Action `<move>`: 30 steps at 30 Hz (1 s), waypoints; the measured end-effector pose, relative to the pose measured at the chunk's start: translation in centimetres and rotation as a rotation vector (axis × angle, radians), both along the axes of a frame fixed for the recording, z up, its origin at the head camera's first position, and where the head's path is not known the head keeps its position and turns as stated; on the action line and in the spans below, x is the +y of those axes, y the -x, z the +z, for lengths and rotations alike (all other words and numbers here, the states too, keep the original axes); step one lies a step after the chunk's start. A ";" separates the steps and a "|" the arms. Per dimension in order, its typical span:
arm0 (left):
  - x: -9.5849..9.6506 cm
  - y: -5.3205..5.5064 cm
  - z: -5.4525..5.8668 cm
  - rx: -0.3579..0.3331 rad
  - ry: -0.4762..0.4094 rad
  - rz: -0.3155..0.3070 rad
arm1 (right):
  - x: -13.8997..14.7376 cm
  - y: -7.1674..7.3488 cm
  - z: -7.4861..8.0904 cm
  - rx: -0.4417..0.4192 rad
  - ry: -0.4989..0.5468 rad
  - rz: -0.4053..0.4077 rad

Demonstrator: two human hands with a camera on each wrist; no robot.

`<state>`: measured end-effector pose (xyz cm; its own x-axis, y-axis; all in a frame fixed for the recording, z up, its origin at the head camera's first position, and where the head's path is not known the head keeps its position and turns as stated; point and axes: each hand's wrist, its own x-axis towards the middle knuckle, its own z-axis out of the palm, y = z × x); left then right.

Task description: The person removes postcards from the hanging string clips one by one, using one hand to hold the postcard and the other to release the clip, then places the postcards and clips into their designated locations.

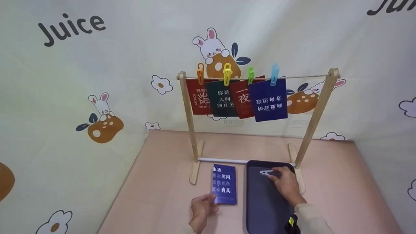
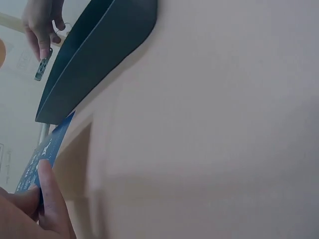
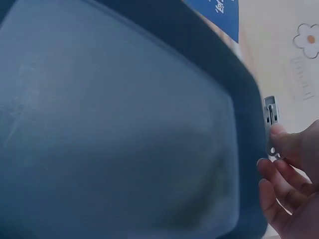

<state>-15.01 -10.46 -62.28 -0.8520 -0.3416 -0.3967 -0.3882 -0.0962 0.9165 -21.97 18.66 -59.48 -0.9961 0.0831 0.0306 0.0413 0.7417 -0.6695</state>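
My left hand (image 1: 202,209) pinches a blue card (image 1: 225,184) with white lettering by its lower left edge, thumb on the printed face. In the left wrist view the card (image 2: 47,152) stands tilted above the table. My right hand (image 1: 287,185) holds a pale grey clothespin (image 1: 266,172) between thumb and forefinger, over the far end of a dark tray (image 1: 250,201). The right wrist view shows the clothespin (image 3: 270,112) with its clamping end pointing away from the fingers.
A wooden rack (image 1: 317,120) stands behind, with a cord (image 1: 302,77) across its top. Orange, yellow, green and light blue clothespins (image 1: 274,74) hold red, dark green and blue cards (image 1: 269,100) on it. A white bar (image 1: 224,160) joins the rack's feet. A printed curtain (image 1: 136,42) surrounds the pink table (image 1: 156,182).
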 end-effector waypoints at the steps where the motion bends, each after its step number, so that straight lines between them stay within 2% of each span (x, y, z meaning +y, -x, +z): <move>1: -0.1 -0.1 -0.2 -0.007 0.019 -0.003 | -0.1 -0.1 -0.4 -0.008 -0.009 -0.002; 6: -0.6 -0.3 -0.8 -0.035 0.098 -0.024 | 0.0 -0.4 -1.8 -0.031 -0.065 -0.013; 10: -1.0 -0.5 -1.1 -0.018 0.137 -0.057 | 0.3 -0.6 -2.6 -0.009 -0.098 -0.020; 19: -0.7 -0.1 -1.5 0.022 0.404 -0.047 | 0.6 -0.9 -3.5 0.029 -0.115 -0.034; 21: -0.7 -0.1 -1.6 0.032 0.416 -0.044 | 0.5 -1.0 -3.6 0.039 -0.119 -0.031; 27: -0.7 -0.4 -1.7 0.094 0.341 -0.040 | 0.4 -1.1 -3.8 0.078 -0.149 -0.023; 30: -0.7 -0.3 -1.7 0.101 0.346 -0.045 | 0.5 -1.1 -3.8 0.062 -0.150 -0.024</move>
<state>-14.67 -11.15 -63.94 -0.8983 -0.4018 -0.1779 -0.2913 0.2413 0.9257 -20.87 19.13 -63.30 -0.9897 0.0962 0.1060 0.0217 0.8327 -0.5533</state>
